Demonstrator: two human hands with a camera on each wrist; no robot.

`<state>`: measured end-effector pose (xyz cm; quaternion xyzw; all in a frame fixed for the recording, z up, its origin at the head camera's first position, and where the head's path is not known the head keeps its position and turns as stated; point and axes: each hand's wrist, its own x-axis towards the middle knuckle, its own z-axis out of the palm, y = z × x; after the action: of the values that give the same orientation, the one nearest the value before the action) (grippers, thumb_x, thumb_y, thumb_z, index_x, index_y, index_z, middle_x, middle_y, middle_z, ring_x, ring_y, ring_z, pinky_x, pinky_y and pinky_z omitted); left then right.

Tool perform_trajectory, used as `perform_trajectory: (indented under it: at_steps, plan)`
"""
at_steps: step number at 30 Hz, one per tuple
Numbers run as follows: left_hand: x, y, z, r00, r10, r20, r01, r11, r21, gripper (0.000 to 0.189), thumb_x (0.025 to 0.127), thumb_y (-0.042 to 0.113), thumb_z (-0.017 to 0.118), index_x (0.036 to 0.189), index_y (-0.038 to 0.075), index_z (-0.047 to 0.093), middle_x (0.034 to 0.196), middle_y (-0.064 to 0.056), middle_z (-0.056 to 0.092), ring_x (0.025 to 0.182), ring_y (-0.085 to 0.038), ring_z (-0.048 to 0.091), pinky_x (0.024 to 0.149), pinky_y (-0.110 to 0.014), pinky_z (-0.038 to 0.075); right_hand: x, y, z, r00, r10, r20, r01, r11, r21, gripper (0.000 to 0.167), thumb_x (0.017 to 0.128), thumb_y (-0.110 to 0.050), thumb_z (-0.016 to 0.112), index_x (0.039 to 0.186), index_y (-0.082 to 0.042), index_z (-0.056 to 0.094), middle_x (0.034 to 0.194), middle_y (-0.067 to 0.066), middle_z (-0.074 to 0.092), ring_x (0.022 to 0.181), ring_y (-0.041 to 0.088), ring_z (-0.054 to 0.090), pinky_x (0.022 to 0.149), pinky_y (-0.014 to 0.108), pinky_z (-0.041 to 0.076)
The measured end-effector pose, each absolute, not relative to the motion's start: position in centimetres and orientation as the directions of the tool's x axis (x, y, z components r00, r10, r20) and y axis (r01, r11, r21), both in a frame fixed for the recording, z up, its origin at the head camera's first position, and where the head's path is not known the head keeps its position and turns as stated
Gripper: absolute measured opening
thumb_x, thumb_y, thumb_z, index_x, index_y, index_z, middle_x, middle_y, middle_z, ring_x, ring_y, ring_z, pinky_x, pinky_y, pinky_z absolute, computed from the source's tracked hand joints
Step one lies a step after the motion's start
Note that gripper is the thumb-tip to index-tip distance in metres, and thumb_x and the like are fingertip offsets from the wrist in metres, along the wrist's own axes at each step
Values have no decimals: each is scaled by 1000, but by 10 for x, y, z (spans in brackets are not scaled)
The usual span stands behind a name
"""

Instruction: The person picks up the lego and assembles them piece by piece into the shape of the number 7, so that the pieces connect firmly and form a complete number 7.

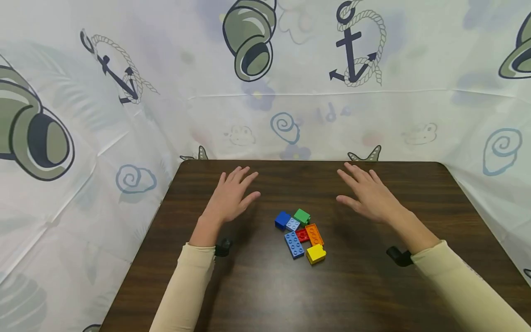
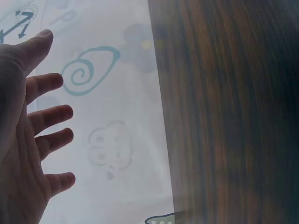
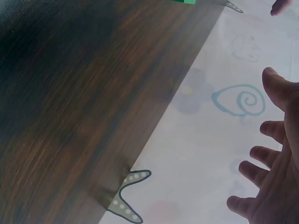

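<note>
Toy building bricks lie in a small cluster at the middle of the table. A dark blue brick, a light blue brick and a green brick are at its far side. Nearer are a red brick, an orange brick, a long blue brick and a yellow brick. My left hand hovers left of the cluster, fingers spread and holding nothing. To the right of it, my right hand is likewise spread, with nothing in it.
The dark wood table has its far edge against a white printed curtain, which also hangs at the left and right sides. Dark wrist cameras sit under both wrists.
</note>
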<state>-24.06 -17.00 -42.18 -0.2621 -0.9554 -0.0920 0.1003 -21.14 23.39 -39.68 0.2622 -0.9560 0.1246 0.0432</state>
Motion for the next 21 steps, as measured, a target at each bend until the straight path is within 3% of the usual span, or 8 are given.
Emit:
perform_trajectory:
  at_steps: [5, 11, 16, 21]
  plan:
    - [-239, -168, -426, -847, 481, 225, 520, 836, 173, 63, 100, 55, 43, 153, 21, 36, 156, -11, 32, 143, -33, 27, 112, -62, 18, -210, 231, -399, -853, -504, 136, -523, 822, -225, 77, 95, -47, 59, 155, -11, 27, 159, 18, 21, 145, 37, 20, 114, 60, 7]
    - [-235, -162, -435, -847, 493, 199, 531, 803, 272, 60, 99, 50, 49, 151, 20, 40, 147, -9, 45, 131, -32, 46, 106, -56, 34, -205, 225, -406, -832, -547, 96, -553, 799, -237, 73, 94, -43, 63, 153, -11, 33, 158, 17, 26, 142, 38, 28, 113, 62, 11]
    - [-229, -152, -445, -861, 481, 166, 507, 785, 356, 54, 99, 44, 55, 146, 18, 48, 137, -7, 54, 124, -29, 53, 99, -52, 43, -196, 216, -420, -802, -594, 71, -591, 770, -241, 64, 93, -40, 65, 146, -9, 46, 149, 17, 41, 134, 38, 41, 109, 61, 25]
    - [-223, -135, -461, -883, 459, 98, 463, 817, 344, 57, 98, 50, 52, 147, 20, 47, 135, -7, 55, 121, -26, 53, 95, -48, 47, -180, 205, -437, -780, -626, 10, -602, 745, -288, 51, 93, -39, 66, 136, -10, 59, 138, 13, 54, 123, 34, 53, 101, 55, 40]
